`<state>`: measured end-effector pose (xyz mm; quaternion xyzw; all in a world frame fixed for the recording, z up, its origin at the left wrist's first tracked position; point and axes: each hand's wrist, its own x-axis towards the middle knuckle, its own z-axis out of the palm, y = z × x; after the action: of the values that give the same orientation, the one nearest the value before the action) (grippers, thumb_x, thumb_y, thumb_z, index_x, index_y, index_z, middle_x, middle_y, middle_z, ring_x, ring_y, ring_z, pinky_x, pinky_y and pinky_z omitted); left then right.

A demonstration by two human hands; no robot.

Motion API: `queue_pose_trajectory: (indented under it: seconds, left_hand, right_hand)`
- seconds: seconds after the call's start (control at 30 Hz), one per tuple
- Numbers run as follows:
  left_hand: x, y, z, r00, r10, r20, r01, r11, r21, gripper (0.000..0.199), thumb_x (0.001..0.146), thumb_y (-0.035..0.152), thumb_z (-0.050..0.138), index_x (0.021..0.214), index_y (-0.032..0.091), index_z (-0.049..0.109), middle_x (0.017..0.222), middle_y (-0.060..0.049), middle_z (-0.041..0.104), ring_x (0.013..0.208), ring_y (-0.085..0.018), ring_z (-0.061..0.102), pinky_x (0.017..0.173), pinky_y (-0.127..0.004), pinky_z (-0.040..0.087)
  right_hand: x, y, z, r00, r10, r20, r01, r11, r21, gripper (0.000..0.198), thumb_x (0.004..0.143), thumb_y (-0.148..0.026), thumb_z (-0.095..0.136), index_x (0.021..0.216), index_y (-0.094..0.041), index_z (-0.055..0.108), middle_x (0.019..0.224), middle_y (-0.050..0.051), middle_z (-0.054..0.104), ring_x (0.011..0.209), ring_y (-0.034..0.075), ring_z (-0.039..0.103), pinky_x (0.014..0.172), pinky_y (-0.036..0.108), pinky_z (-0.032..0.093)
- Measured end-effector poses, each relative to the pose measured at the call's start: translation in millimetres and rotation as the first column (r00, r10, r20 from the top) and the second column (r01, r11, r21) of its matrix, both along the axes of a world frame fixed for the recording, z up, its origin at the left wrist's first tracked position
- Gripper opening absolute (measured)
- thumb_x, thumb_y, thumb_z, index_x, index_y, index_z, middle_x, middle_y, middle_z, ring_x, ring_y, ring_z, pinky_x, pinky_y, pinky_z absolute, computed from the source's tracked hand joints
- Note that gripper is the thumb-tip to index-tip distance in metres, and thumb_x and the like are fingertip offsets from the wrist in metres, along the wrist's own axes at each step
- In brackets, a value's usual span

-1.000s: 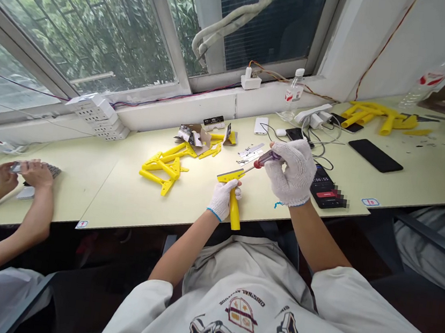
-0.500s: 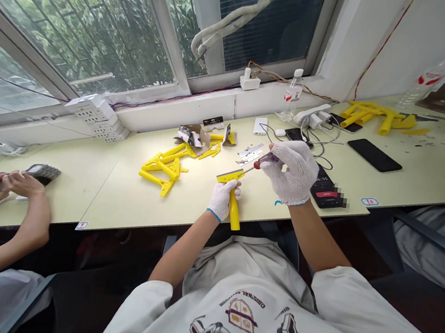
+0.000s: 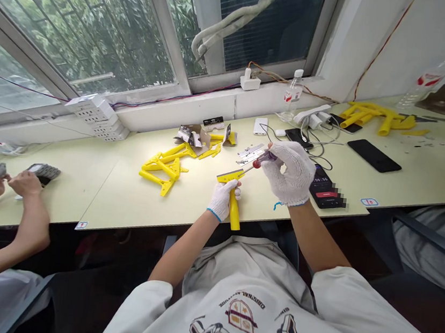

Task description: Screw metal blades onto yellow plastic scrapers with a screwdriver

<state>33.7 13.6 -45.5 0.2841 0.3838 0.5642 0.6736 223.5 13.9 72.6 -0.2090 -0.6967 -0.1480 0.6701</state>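
Note:
My left hand (image 3: 222, 198), in a white knit glove, is wrapped round a yellow scraper (image 3: 234, 214) near the table's front edge. The scraper's wide head with a metal blade edge points away from me, its handle toward me. My gloved right hand (image 3: 291, 174) grips a screwdriver (image 3: 262, 159) by its dark, red-ended handle. The screwdriver's thin shaft slants down to the left, its tip at the scraper head. Whether the tip sits in a screw is too small to tell. Left of my hands lies a pile of yellow scraper parts (image 3: 166, 166).
Opened black packaging (image 3: 193, 137) and strips of blades (image 3: 250, 154) lie behind my hands. A lit phone (image 3: 325, 190) is right of my right hand, another phone (image 3: 374, 155) farther right. Cables and a bottle (image 3: 292, 95) stand behind. A co-worker's hands (image 3: 25, 184) are at left.
My right hand and the screwdriver handle have shifted very slightly, while the scraper and my left hand stay put. The co-worker's hands at left have moved apart, one holding a small grey item.

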Motion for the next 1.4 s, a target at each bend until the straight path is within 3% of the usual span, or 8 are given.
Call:
queue_pose_trajectory:
  seconds: [0.23, 0.4, 0.53, 0.7, 0.77, 1.0, 1.13, 1.4]
  left_hand:
    - [-0.2, 0.2, -1.5, 1.0, -0.003, 0.018, 0.003, 1.0, 0.003, 0.039, 0.076, 0.027, 0.091, 0.105, 0.015, 0.067, 0.087, -0.002, 0.067, 0.056, -0.006, 0.052, 0.05, -0.023, 0.043]
    - [-0.5, 2.9, -8.5, 1.0, -0.003, 0.019, 0.003, 1.0, 0.017, 0.04, 0.077, 0.027, 0.091, 0.108, 0.014, 0.069, 0.087, -0.002, 0.067, 0.056, -0.007, 0.053, 0.05, -0.023, 0.044]
    - [-0.9, 3.1, -8.8, 0.999, -0.002, 0.035, 0.002, 1.0, 0.018, 0.042, 0.077, 0.027, 0.091, 0.109, 0.015, 0.068, 0.088, -0.002, 0.067, 0.057, -0.007, 0.054, 0.05, -0.023, 0.044]
    - [-1.6, 1.6, -5.6, 0.999, -0.007, 0.032, 0.006, 1.0, 0.011, 0.039, 0.078, 0.026, 0.09, 0.107, 0.016, 0.066, 0.088, -0.002, 0.067, 0.057, -0.007, 0.054, 0.049, -0.022, 0.043]
    - [-1.6, 1.2, -4.6, 0.999, -0.011, 0.031, 0.011, 1.0, 0.008, 0.038, 0.078, 0.027, 0.09, 0.105, 0.017, 0.066, 0.088, -0.002, 0.067, 0.057, -0.007, 0.054, 0.05, -0.022, 0.043]
    - [-0.5, 2.2, -5.9, 1.0, -0.003, 0.012, 0.003, 1.0, 0.021, 0.038, 0.077, 0.027, 0.09, 0.104, 0.015, 0.068, 0.087, -0.001, 0.066, 0.056, -0.006, 0.052, 0.05, -0.022, 0.044]
    - [-1.1, 2.9, -7.2, 1.0, -0.008, 0.021, 0.008, 1.0, 0.023, 0.041, 0.077, 0.027, 0.091, 0.109, 0.016, 0.068, 0.089, -0.002, 0.067, 0.057, -0.006, 0.053, 0.05, -0.022, 0.044]
    - [-1.6, 1.3, -4.5, 0.999, -0.007, 0.034, 0.007, 1.0, -0.005, 0.042, 0.076, 0.026, 0.093, 0.106, 0.017, 0.066, 0.087, -0.002, 0.067, 0.056, -0.007, 0.054, 0.05, -0.022, 0.044]
  right_hand:
    - [1.0, -2.6, 1.7, 0.999, -0.024, 0.024, 0.024, 1.0, -0.006, 0.05, 0.101, -0.021, 0.072, 0.149, -0.031, 0.067, 0.117, 0.007, 0.074, 0.092, 0.017, 0.075, 0.073, 0.027, 0.063]
    - [1.0, -7.0, 1.4, 0.999, -0.012, 0.039, 0.014, 0.998, -0.054, 0.054, 0.102, -0.013, 0.062, 0.153, -0.028, 0.066, 0.131, 0.009, 0.078, 0.105, 0.019, 0.08, 0.087, 0.029, 0.067]
    - [-0.9, -5.0, 1.3, 0.999, -0.043, 0.007, 0.043, 0.999, -0.022, 0.048, 0.098, -0.015, 0.072, 0.144, -0.027, 0.069, 0.12, 0.007, 0.08, 0.098, 0.017, 0.079, 0.079, 0.026, 0.065]
    - [-0.1, 0.5, 1.3, 0.998, -0.058, -0.016, 0.059, 0.998, 0.006, 0.042, 0.097, -0.027, 0.081, 0.136, -0.026, 0.069, 0.113, 0.008, 0.076, 0.097, 0.02, 0.075, 0.084, 0.033, 0.066]
    - [1.0, -0.1, 1.0, 0.998, -0.066, -0.012, 0.067, 0.998, 0.016, 0.041, 0.097, -0.03, 0.082, 0.136, -0.027, 0.07, 0.11, 0.007, 0.075, 0.092, 0.018, 0.074, 0.078, 0.03, 0.065]
    - [0.9, -6.3, -0.9, 0.999, 0.046, 0.008, -0.046, 0.999, -0.019, 0.055, 0.104, -0.014, 0.057, 0.156, -0.031, 0.067, 0.133, 0.007, 0.077, 0.097, 0.016, 0.08, 0.091, 0.03, 0.068]
    - [0.9, -2.0, -2.5, 1.0, 0.023, 0.02, -0.023, 0.999, 0.032, 0.053, 0.102, -0.015, 0.063, 0.153, -0.03, 0.067, 0.124, 0.007, 0.079, 0.109, 0.02, 0.08, 0.096, 0.033, 0.068]
    - [1.0, -1.1, 2.2, 0.999, -0.025, 0.019, 0.024, 0.998, 0.056, 0.044, 0.1, -0.024, 0.075, 0.143, -0.032, 0.07, 0.108, 0.006, 0.074, 0.094, 0.018, 0.074, 0.083, 0.031, 0.066]
